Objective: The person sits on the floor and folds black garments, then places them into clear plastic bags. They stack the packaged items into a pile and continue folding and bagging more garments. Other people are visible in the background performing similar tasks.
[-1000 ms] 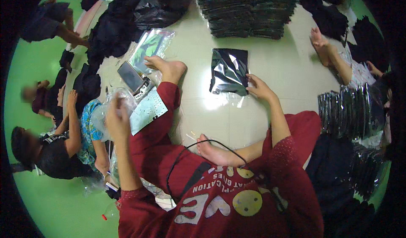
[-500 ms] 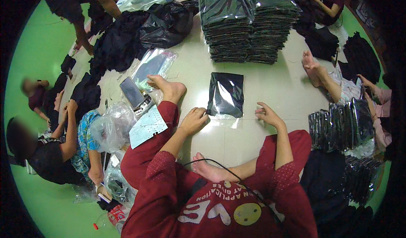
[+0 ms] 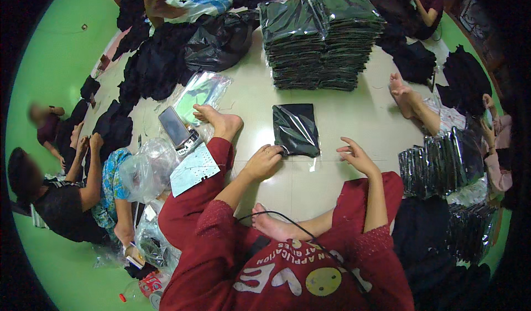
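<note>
A flat packet of folded black cloth in clear plastic (image 3: 296,129) lies on the pale tiled floor before me. A narrow strip of its clear wrapping sticks out at the near right edge. My left hand (image 3: 264,161) is at the packet's near left corner, its fingers drawn together on the plastic there. Off to the packet's right, my right hand (image 3: 357,157) hovers with fingers apart and nothing in it.
Beyond the packet rise two tall stacks of similar packets (image 3: 318,45). More packets (image 3: 428,164) stand in a row at right. A phone (image 3: 174,126), a punched card (image 3: 194,170) and clear plastic sleeves (image 3: 204,90) lie at left. Co-workers sit on both sides.
My left hand has shifted right onto the packet's near corner, and the packet has turned slightly. My right hand stays apart from it. The whole view has dipped a little.
</note>
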Demonstrator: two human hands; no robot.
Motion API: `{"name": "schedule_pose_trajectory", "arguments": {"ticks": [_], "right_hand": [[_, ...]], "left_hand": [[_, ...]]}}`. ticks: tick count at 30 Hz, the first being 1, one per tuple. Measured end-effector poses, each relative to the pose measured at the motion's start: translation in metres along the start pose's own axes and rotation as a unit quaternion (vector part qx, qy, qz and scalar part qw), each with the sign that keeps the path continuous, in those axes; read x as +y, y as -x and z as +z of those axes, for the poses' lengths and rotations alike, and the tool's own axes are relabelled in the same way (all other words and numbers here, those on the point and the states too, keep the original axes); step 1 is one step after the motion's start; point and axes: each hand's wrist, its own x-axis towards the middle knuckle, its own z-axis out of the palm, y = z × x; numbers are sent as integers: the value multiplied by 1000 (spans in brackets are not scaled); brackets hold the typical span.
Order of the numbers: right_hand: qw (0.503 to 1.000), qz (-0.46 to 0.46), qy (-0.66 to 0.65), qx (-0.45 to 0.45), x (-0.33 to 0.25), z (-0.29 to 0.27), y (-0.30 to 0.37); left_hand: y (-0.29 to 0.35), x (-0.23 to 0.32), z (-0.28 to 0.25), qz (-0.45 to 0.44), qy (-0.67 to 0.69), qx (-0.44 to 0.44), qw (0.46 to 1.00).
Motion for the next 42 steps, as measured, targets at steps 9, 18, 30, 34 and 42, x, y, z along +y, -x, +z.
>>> {"name": "schedule_pose_trajectory", "arguments": {"ticks": [9, 18, 30, 34, 42], "right_hand": [[999, -26, -23, 25, -65, -13, 48], [989, -111, -90, -37, -136, 5, 78], [974, -156, -115, -119, -163, 32, 71], [974, -156, -103, -125, -159, 42, 61], [974, -141, -125, -125, -151, 54, 49]], "left_hand": [[-82, 75, -86, -204, 275, 314, 885], [-71, 152, -180, -258, 436, 435, 744], [-53, 155, -192, -159, 390, 486, 766], [-48, 155, -188, -175, 405, 484, 755], [-43, 156, -183, -171, 411, 488, 751]]}}
